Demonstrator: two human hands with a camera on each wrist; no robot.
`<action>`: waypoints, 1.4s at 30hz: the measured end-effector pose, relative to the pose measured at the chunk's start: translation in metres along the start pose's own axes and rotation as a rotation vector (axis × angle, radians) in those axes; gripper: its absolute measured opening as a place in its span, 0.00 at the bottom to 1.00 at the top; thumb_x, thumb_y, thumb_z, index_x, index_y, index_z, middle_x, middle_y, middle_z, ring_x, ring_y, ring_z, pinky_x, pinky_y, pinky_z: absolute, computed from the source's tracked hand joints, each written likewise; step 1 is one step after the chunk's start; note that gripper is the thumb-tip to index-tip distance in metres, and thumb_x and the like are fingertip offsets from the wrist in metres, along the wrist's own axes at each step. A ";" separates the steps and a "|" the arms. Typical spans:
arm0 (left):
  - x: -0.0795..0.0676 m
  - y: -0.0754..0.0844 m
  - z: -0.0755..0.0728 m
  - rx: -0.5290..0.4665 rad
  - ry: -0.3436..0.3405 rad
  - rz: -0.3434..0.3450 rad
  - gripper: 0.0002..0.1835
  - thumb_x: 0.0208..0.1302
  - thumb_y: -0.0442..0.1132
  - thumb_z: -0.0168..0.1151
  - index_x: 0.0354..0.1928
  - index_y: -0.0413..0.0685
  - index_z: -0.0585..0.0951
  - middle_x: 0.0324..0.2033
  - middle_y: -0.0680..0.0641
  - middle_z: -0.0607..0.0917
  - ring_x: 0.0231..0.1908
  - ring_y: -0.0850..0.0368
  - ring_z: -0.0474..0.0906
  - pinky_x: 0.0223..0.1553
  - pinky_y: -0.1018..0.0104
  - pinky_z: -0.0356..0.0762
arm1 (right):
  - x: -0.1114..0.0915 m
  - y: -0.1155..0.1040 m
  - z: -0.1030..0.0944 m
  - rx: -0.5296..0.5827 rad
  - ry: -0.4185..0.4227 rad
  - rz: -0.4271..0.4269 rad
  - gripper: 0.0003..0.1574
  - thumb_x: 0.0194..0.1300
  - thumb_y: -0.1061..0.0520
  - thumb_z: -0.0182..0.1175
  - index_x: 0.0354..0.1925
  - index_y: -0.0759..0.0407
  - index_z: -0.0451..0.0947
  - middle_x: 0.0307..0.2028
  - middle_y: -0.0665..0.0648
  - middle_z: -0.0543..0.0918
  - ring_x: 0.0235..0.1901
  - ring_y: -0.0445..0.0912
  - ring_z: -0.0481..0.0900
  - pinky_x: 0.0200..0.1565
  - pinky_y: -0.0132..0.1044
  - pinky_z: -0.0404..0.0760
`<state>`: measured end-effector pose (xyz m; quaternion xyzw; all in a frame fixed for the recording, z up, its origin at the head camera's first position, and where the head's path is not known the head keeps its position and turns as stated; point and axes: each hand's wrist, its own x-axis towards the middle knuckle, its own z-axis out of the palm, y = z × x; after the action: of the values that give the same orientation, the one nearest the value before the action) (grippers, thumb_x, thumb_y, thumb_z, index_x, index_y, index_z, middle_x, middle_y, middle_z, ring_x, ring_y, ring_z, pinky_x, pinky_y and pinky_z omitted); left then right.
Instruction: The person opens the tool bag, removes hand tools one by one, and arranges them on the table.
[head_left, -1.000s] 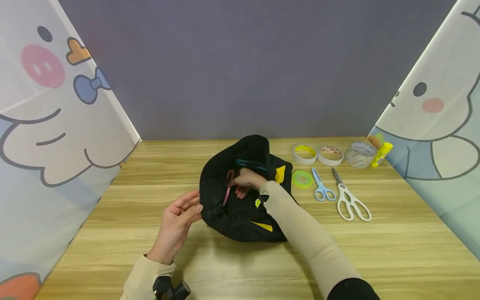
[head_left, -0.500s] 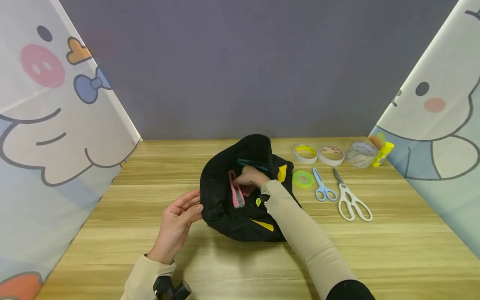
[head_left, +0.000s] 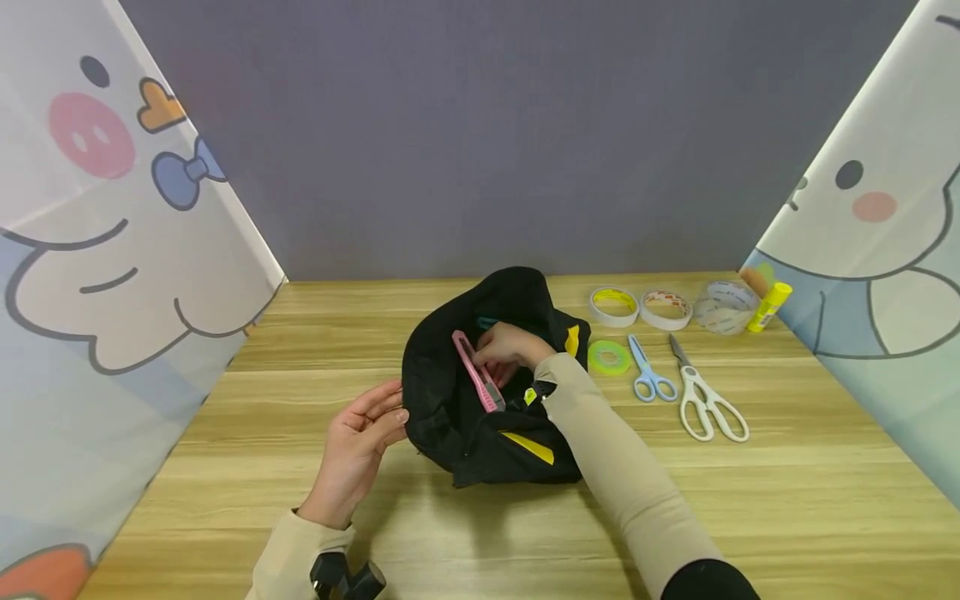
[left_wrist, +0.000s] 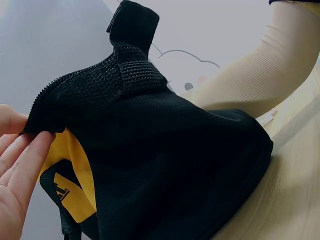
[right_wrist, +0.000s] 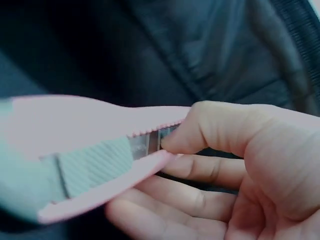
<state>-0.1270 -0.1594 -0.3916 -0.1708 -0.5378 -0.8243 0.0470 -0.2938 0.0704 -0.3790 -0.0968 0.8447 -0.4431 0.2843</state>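
A black zippered fabric bag (head_left: 435, 367) with yellow patches stands on the table, its mouth spread wide. My left hand (head_left: 363, 442) pinches the bag's left rim between thumb and fingers; the left wrist view shows the zipper edge (left_wrist: 37, 102) beside those fingertips. Inside the mouth, my right hand (head_left: 510, 348) pinches a pink utility knife (head_left: 476, 371) with a grey slider. Close up in the right wrist view, thumb and fingers grip the knife (right_wrist: 115, 117) around its middle. Behind the right hand, a teal thing (head_left: 486, 322) shows partly within the bag.
Right of the bag lie a green tape roll (head_left: 609, 357), blue scissors (head_left: 651, 371) and white-handled scissors (head_left: 708, 400). Behind them stand two white tape rolls (head_left: 600, 312), a clear tape roll (head_left: 725, 308) and a yellow glue stick (head_left: 769, 307). A grey panel (head_left: 510, 142) rises at the back.
Within the bag, the pink knife has turned to show its broad face and moved slightly right with my right hand. The teal thing is now more covered. My left hand keeps its hold.
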 end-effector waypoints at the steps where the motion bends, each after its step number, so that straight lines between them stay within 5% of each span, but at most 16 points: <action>1: 0.000 0.000 0.000 0.000 -0.002 0.001 0.24 0.65 0.17 0.54 0.54 0.49 0.85 0.44 0.50 0.88 0.40 0.60 0.85 0.38 0.69 0.85 | -0.003 -0.002 -0.002 0.001 -0.007 -0.002 0.10 0.62 0.61 0.64 0.39 0.67 0.80 0.22 0.58 0.81 0.17 0.46 0.81 0.24 0.38 0.85; 11: 0.000 -0.004 0.002 -0.004 -0.021 0.007 0.25 0.65 0.17 0.53 0.54 0.49 0.84 0.45 0.50 0.88 0.40 0.60 0.85 0.39 0.68 0.85 | -0.032 -0.012 -0.025 0.037 -0.016 -0.119 0.05 0.61 0.63 0.63 0.32 0.65 0.76 0.18 0.58 0.79 0.15 0.45 0.80 0.23 0.39 0.85; 31: -0.002 -0.003 0.002 0.028 -0.001 -0.012 0.25 0.65 0.17 0.54 0.53 0.52 0.85 0.44 0.51 0.88 0.40 0.61 0.85 0.38 0.69 0.85 | -0.078 -0.025 -0.052 0.066 0.096 -0.340 0.06 0.60 0.67 0.62 0.35 0.68 0.74 0.17 0.58 0.80 0.14 0.45 0.80 0.22 0.42 0.85; 42: 0.000 -0.002 0.002 0.039 0.007 -0.004 0.26 0.65 0.17 0.54 0.53 0.52 0.85 0.44 0.51 0.88 0.39 0.61 0.85 0.38 0.69 0.85 | -0.097 -0.017 -0.071 0.086 0.147 -0.384 0.07 0.61 0.67 0.62 0.36 0.70 0.73 0.19 0.58 0.81 0.15 0.45 0.82 0.22 0.43 0.86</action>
<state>-0.1271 -0.1570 -0.3928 -0.1659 -0.5541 -0.8142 0.0504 -0.2566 0.1500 -0.2953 -0.2111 0.8095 -0.5307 0.1363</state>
